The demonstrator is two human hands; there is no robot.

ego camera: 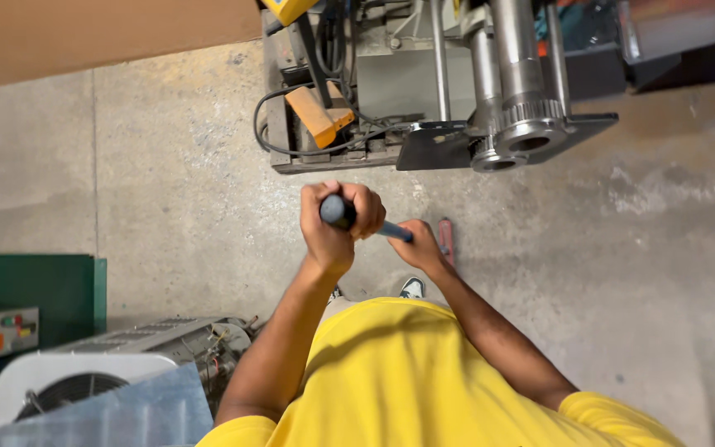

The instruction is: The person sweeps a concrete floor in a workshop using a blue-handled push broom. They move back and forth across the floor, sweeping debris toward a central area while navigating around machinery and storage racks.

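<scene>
I look straight down over my yellow shirt. My left hand [334,222] is wrapped around the top end of a long blue-handled tool [392,233], whose dark round butt faces the camera. My right hand [420,247] grips the same handle lower down. The handle runs downward toward the concrete floor, and a reddish lower part of the tool [446,240] shows just past my right hand. One of my shoes [412,287] shows below the hands.
A metal machine with two steel rollers [515,91], black cables and an orange block sits on a pallet ahead. At the lower left stand a green cabinet [35,290], a grey control box and a white fan housing [76,385]. A brown board runs along the top left.
</scene>
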